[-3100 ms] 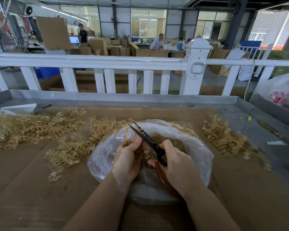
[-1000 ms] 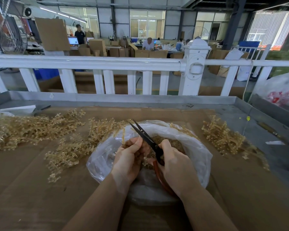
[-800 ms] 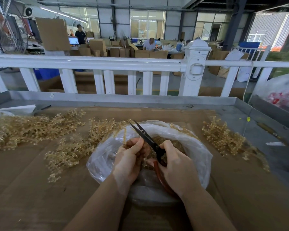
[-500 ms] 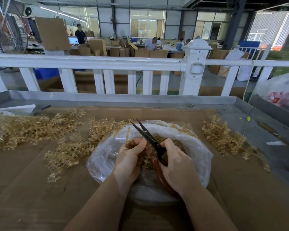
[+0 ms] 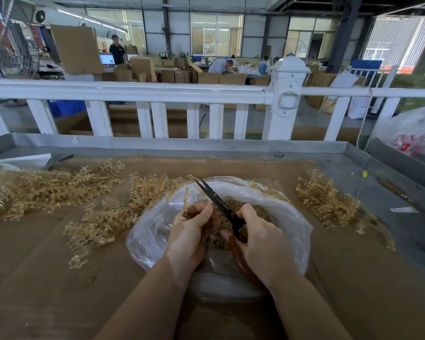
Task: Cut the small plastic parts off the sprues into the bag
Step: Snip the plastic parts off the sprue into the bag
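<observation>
A clear plastic bag (image 5: 290, 217) lies open on the cardboard in front of me, with a heap of small amber parts (image 5: 233, 204) inside. My left hand (image 5: 189, 239) grips an amber sprue (image 5: 185, 200) over the bag's mouth; its thin stem sticks up past my fingers. My right hand (image 5: 260, 244) grips dark scissors with red-brown handles (image 5: 219, 202). The blades point up and to the left, slightly parted, beside the sprue.
Piles of amber sprues lie on the cardboard to the left (image 5: 47, 187) and centre-left (image 5: 103, 217); a smaller pile sits at the right (image 5: 326, 200). A grey metal tray rim (image 5: 182, 143) and a white railing (image 5: 133, 92) stand behind. A white sack (image 5: 412, 136) is at far right.
The sprue's stem has risen a little higher out of my left hand, and the scissors have shifted slightly. Both hands stay over the bag.
</observation>
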The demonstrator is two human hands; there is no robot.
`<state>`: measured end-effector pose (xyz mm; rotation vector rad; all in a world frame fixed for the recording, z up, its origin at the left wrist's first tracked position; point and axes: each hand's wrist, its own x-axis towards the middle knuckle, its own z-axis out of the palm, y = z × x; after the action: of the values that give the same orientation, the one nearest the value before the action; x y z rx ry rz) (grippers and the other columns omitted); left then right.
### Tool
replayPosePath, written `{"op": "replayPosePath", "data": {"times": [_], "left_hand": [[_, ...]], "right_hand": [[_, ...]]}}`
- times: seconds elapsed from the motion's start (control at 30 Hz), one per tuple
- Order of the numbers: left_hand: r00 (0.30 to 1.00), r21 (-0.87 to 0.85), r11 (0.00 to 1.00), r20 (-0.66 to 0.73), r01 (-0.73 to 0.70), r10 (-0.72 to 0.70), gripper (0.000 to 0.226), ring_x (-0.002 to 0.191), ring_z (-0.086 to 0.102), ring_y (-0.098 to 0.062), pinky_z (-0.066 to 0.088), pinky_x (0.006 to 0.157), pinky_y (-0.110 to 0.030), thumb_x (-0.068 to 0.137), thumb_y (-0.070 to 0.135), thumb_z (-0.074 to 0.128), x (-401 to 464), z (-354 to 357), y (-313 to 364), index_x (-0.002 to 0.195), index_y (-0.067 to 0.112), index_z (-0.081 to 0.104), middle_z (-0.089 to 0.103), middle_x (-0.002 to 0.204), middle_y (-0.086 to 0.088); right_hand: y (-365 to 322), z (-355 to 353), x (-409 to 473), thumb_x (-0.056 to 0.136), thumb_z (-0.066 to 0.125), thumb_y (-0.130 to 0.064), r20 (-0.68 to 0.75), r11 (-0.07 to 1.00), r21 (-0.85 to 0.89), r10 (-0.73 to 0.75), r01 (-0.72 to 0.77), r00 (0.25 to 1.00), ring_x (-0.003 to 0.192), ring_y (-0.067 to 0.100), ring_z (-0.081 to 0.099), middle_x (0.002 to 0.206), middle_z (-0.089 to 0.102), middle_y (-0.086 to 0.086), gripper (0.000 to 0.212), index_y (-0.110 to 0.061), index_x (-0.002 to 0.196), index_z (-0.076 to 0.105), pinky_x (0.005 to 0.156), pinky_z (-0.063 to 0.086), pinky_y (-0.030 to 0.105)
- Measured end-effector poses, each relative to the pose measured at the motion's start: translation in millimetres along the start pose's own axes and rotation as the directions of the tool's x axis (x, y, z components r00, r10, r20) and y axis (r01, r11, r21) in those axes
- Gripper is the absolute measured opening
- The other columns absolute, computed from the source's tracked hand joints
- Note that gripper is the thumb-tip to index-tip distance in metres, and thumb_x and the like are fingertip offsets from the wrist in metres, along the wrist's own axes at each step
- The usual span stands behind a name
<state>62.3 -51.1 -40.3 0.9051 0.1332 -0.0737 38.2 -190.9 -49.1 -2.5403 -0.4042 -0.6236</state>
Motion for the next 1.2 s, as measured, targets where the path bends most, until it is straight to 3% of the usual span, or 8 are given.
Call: {"op": "replayPosePath", "data": {"times": [0.17, 0.27, 0.5, 0.77, 0.97, 1.13, 1.2], "left_hand": [[0.999, -0.012, 1.0, -0.047, -0.023, 0.022, 0.013, 0.066, 0.065, -0.023, 0.057, 0.07, -0.037, 0.086, 0.002, 0.06, -0.5, 1.1, -0.7, 0.074, 0.005, 0.059, 0.065, 0.073, -0.015], [0.993, -0.057, 0.996, -0.107, -0.063, 0.057, 0.015, 0.059, 0.064, -0.016, 0.057, 0.057, -0.027, 0.087, 0.0, 0.06, -0.3, 2.3, -2.1, 0.074, 0.007, 0.057, 0.063, 0.069, -0.01], [0.982, -0.123, 0.986, -0.167, -0.115, 0.094, 0.017, 0.065, 0.067, -0.013, 0.057, 0.061, -0.02, 0.086, -0.011, 0.056, 2.0, 3.3, -4.1, 0.087, 0.004, 0.064, 0.066, 0.083, -0.01], [0.979, -0.188, 0.968, -0.15, -0.167, 0.14, 0.038, 0.071, 0.068, -0.012, 0.058, 0.066, -0.021, 0.08, -0.018, 0.056, 0.9, 1.7, -4.0, 0.112, 0.002, 0.059, 0.062, 0.084, -0.006], [0.964, -0.286, 0.946, -0.254, -0.15, 0.076, 0.028, 0.069, 0.07, -0.014, 0.056, 0.058, -0.019, 0.082, -0.016, 0.056, 4.3, -0.2, 0.8, 0.101, 0.004, 0.063, 0.065, 0.087, -0.009], [0.991, -0.242, 0.968, -0.129, -0.06, 0.029, 0.027, 0.066, 0.07, -0.009, 0.054, 0.056, -0.015, 0.086, -0.01, 0.055, 2.5, -2.8, 1.4, 0.108, 0.002, 0.064, 0.069, 0.093, -0.009], [0.998, -0.213, 0.977, -0.061, -0.028, 0.015, 0.035, 0.073, 0.071, -0.013, 0.056, 0.062, -0.019, 0.082, -0.007, 0.057, 2.1, -3.6, 0.8, 0.116, 0.001, 0.062, 0.07, 0.099, -0.014]], "right_hand": [[0.8, -0.3, -0.8, 0.081, 0.068, -0.046, -0.044, 0.999, 0.024, 0.032, -0.031, 0.999, 0.076, 0.004, 0.061, 0.084, 0.067, -0.01, 0.032, -0.024, 0.099, 0.052, 0.056, 0.035, 0.006], [1.7, 0.7, -2.4, 0.079, 0.067, -0.052, -0.079, 0.997, 0.026, 0.074, -0.072, 0.994, 0.076, 0.006, 0.06, 0.083, 0.065, -0.011, 0.036, -0.026, 0.098, 0.053, 0.059, 0.043, 0.016], [2.1, 1.7, -2.1, 0.078, 0.067, -0.053, -0.109, 0.992, 0.053, 0.121, -0.116, 0.987, 0.074, -0.002, 0.049, 0.086, 0.062, -0.015, 0.036, -0.029, 0.101, 0.052, 0.057, 0.031, 0.002], [0.4, 0.5, -3.1, 0.079, 0.069, -0.048, -0.132, 0.987, 0.098, 0.136, -0.124, 0.982, 0.076, -0.004, 0.047, 0.083, 0.053, -0.019, 0.034, -0.029, 0.1, 0.051, 0.059, 0.031, 0.0], [-3.0, -2.1, -2.8, 0.08, 0.064, -0.05, -0.134, 0.99, 0.121, 0.084, -0.068, 0.987, 0.077, -0.002, 0.052, 0.086, 0.058, -0.017, 0.034, -0.026, 0.101, 0.053, 0.064, 0.036, 0.002], [-4.2, 0.2, -4.1, 0.081, 0.064, -0.05, -0.044, 0.999, 0.028, 0.02, -0.018, 0.999, 0.081, 0.007, 0.059, 0.09, 0.063, -0.009, 0.036, -0.023, 0.103, 0.056, 0.07, 0.044, 0.014], [-3.6, -0.3, -3.8, 0.081, 0.064, -0.05, -0.033, 0.999, 0.034, 0.017, -0.015, 0.999, 0.083, 0.005, 0.058, 0.092, 0.064, -0.009, 0.035, -0.024, 0.104, 0.056, 0.07, 0.041, 0.01]]}}
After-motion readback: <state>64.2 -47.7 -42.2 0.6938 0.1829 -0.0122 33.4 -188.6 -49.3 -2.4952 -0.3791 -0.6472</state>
